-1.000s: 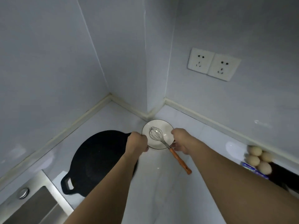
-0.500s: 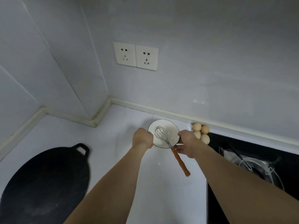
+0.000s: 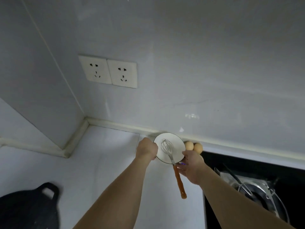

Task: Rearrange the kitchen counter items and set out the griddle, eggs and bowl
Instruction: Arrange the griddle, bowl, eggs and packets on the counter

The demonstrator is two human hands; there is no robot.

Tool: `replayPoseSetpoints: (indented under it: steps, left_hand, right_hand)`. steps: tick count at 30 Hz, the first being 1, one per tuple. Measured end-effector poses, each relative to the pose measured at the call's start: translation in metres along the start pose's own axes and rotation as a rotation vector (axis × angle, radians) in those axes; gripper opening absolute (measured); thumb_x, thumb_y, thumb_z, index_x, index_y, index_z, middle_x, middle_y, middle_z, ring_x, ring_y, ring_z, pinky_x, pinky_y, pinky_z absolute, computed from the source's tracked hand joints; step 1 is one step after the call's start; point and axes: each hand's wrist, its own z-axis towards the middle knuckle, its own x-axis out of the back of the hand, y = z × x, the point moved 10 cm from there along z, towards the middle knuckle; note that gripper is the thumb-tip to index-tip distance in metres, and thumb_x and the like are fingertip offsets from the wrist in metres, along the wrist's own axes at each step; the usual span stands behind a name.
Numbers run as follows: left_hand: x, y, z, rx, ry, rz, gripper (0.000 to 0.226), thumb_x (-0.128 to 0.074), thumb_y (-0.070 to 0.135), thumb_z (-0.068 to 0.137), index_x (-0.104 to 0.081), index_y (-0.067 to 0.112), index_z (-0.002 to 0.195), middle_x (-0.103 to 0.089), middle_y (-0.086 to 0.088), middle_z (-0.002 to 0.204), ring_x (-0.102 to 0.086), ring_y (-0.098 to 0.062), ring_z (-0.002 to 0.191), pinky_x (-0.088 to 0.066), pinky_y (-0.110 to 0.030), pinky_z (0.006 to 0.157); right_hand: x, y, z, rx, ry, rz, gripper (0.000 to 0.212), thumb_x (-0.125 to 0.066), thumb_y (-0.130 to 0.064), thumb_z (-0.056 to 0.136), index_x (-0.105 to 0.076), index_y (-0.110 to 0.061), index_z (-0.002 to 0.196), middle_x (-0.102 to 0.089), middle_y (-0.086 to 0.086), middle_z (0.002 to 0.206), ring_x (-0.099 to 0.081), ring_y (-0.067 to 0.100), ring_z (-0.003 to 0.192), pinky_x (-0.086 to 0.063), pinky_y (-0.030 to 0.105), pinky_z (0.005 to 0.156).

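A white bowl (image 3: 175, 142) with a dark rim is held near the back wall, a wire whisk (image 3: 166, 148) with an orange wooden handle lying in it. My left hand (image 3: 146, 148) grips the bowl's left rim. My right hand (image 3: 191, 166) grips the right rim, next to the whisk's handle. Two tan eggs (image 3: 193, 146) show just behind my right hand against the wall; any others are hidden. The black round griddle (image 3: 28, 210) with a loop handle lies on the white counter at the bottom left, partly out of frame.
A black hob (image 3: 257, 182) with a metal pan support takes up the right side. Two wall sockets (image 3: 108, 71) sit above the counter. A wall corner juts in at the left. White counter (image 3: 105, 162) stretches between griddle and bowl.
Both hands have carried the bowl with the whisk rightward along the counter, away from the griddle and up to the eggs by the hob. The view has swung right with them.
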Motion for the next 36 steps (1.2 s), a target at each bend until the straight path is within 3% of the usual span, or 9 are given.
replayPoseSetpoints:
  steps: [5, 10, 15, 18, 23, 26, 30, 34, 36]
  left_hand:
    - [-0.005, 0.015, 0.005, -0.043, -0.033, 0.039, 0.02, -0.042, 0.005, 0.079, -0.052, 0.011, 0.064, -0.061, -0.009, 0.061, -0.072, -0.032, 0.068, -0.058, -0.037, 0.068]
    - [-0.002, 0.016, 0.006, -0.064, -0.021, 0.012, 0.025, -0.042, 0.005, 0.081, -0.067, 0.003, 0.083, -0.071, -0.016, 0.075, -0.072, -0.031, 0.066, -0.06, -0.041, 0.071]
    - [0.003, 0.019, 0.009, -0.059, -0.015, 0.048, 0.026, -0.042, 0.007, 0.083, -0.065, 0.0, 0.093, -0.072, -0.018, 0.075, -0.072, -0.03, 0.063, -0.061, -0.039, 0.07]
    - [0.001, 0.017, 0.014, -0.066, -0.013, 0.064, 0.024, -0.042, 0.006, 0.083, -0.064, 0.002, 0.092, -0.071, -0.018, 0.074, -0.072, -0.029, 0.064, -0.06, -0.038, 0.07]
    - [-0.008, 0.011, 0.029, -0.043, -0.008, 0.061, 0.023, -0.045, 0.008, 0.084, -0.065, 0.0, 0.092, -0.066, -0.013, 0.063, -0.07, -0.03, 0.06, -0.058, -0.035, 0.066]
    - [-0.014, 0.01, 0.035, -0.04, -0.006, 0.05, 0.024, -0.044, 0.009, 0.086, -0.065, 0.001, 0.091, -0.063, -0.01, 0.062, -0.066, -0.027, 0.052, -0.057, -0.032, 0.064]
    - [-0.016, 0.008, 0.039, -0.04, 0.009, 0.017, 0.026, -0.043, 0.013, 0.089, -0.067, 0.003, 0.093, -0.065, -0.009, 0.069, -0.065, -0.025, 0.05, -0.057, -0.031, 0.066]
    - [-0.018, 0.003, 0.035, -0.022, -0.013, -0.066, 0.029, -0.044, 0.019, 0.09, -0.067, 0.001, 0.094, -0.07, -0.015, 0.083, -0.071, -0.032, 0.068, -0.06, -0.042, 0.075]
    - [-0.013, -0.001, 0.026, -0.032, 0.007, -0.048, 0.029, -0.043, 0.022, 0.092, -0.063, 0.001, 0.088, -0.065, -0.011, 0.079, -0.068, -0.031, 0.072, -0.058, -0.034, 0.067]
  right_hand:
    - [0.003, -0.011, 0.01, 0.021, -0.007, 0.021, 0.036, -0.052, -0.02, 0.094, -0.047, -0.004, 0.126, -0.061, 0.013, 0.12, -0.057, 0.035, 0.114, -0.041, 0.048, 0.104]
    - [0.001, -0.016, 0.003, 0.037, -0.004, 0.028, 0.012, -0.053, -0.023, 0.093, -0.05, -0.012, 0.098, -0.061, 0.012, 0.114, -0.057, 0.036, 0.115, -0.041, 0.05, 0.105]
    - [-0.001, -0.013, 0.01, 0.051, -0.005, 0.02, 0.038, -0.059, -0.022, 0.085, -0.052, -0.007, 0.119, -0.067, 0.011, 0.109, -0.065, 0.034, 0.097, -0.051, 0.045, 0.084]
    - [-0.001, -0.01, 0.014, 0.043, 0.008, -0.004, 0.04, -0.058, -0.021, 0.085, -0.052, -0.006, 0.121, -0.067, 0.012, 0.11, -0.065, 0.035, 0.099, -0.05, 0.047, 0.087]
    - [0.001, -0.009, 0.023, 0.025, 0.015, 0.0, 0.041, -0.058, -0.021, 0.084, -0.052, -0.006, 0.122, -0.067, 0.011, 0.11, -0.066, 0.034, 0.097, -0.051, 0.045, 0.077]
    - [0.001, -0.009, 0.028, 0.019, 0.016, 0.013, 0.04, -0.057, -0.021, 0.086, -0.052, -0.006, 0.122, -0.067, 0.009, 0.111, -0.064, 0.033, 0.099, -0.048, 0.047, 0.09]
    - [0.002, -0.008, 0.03, 0.021, 0.018, 0.043, 0.041, -0.057, -0.019, 0.086, -0.049, -0.008, 0.125, -0.066, 0.012, 0.11, -0.064, 0.033, 0.095, -0.049, 0.045, 0.081]
    - [0.002, -0.005, 0.021, 0.012, 0.007, 0.026, 0.037, -0.052, -0.021, 0.094, -0.047, -0.005, 0.127, -0.06, 0.012, 0.118, -0.06, 0.032, 0.11, -0.047, 0.043, 0.09]
    - [0.004, -0.002, 0.009, 0.01, 0.02, -0.011, 0.028, -0.051, -0.024, 0.096, -0.049, -0.006, 0.116, -0.057, 0.01, 0.125, -0.056, 0.03, 0.117, -0.044, 0.042, 0.102]
